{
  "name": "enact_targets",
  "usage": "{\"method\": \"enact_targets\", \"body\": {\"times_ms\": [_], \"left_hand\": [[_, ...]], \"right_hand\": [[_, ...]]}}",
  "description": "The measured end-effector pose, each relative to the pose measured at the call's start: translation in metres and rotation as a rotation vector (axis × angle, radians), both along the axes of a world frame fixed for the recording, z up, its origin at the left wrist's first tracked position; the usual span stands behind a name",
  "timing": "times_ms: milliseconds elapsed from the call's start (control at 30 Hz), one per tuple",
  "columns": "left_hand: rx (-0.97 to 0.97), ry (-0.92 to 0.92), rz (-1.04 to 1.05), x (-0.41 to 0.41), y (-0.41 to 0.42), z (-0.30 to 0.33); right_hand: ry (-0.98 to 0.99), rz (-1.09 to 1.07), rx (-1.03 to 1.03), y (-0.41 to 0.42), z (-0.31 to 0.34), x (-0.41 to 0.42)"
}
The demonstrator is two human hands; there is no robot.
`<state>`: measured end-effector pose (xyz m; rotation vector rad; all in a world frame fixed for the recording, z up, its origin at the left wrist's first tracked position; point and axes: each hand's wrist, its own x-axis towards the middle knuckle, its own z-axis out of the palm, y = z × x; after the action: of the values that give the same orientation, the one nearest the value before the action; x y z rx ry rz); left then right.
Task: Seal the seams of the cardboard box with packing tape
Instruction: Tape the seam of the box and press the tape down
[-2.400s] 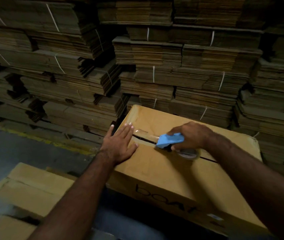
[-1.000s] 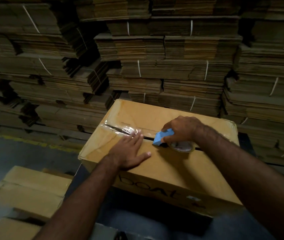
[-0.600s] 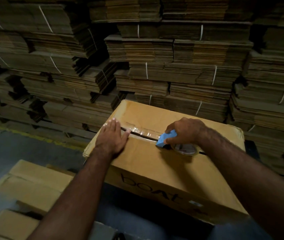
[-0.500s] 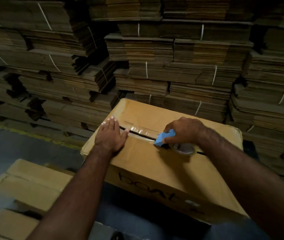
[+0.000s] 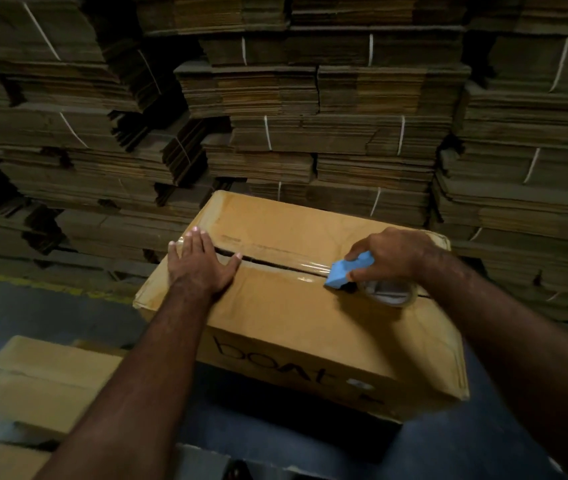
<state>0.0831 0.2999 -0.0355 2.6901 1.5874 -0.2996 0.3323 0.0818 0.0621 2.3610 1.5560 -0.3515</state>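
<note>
A brown cardboard box (image 5: 296, 306) with "boat" printed on its near side sits in front of me. Its top seam runs left to right, and a strip of clear tape (image 5: 275, 258) covers the left part of it. My left hand (image 5: 201, 263) lies flat, fingers spread, on the left end of the seam over the tape's end. My right hand (image 5: 393, 254) grips a blue tape dispenser (image 5: 346, 271) with a clear roll (image 5: 388, 294), pressed on the seam right of centre. The seam right of the roll is bare.
Tied bundles of flattened cartons (image 5: 310, 116) are stacked high right behind the box. Two more cartons (image 5: 40, 379) sit low on my left. Grey floor with a yellow line (image 5: 50, 289) lies at the left.
My right hand has pulled the dispenser to the right along the seam, so the clear strip is longer. My left hand stays flat at the left end.
</note>
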Motion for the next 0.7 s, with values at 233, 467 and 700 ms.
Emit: {"method": "enact_targets", "body": {"times_ms": [233,467,700], "left_hand": [[-0.013,-0.037,-0.188,0.0,-0.019,-0.002],[-0.194,-0.096,-0.459,0.036,-0.076,-0.006],[-0.23,-0.107,-0.597,0.047,-0.095,-0.005]], "right_hand": [[-0.004,-0.011,0.019,-0.004,-0.006,-0.003],[0.007,-0.01,0.018,-0.003,-0.009,-0.004],[-0.002,-0.02,0.007,-0.002,-0.004,-0.008]]}}
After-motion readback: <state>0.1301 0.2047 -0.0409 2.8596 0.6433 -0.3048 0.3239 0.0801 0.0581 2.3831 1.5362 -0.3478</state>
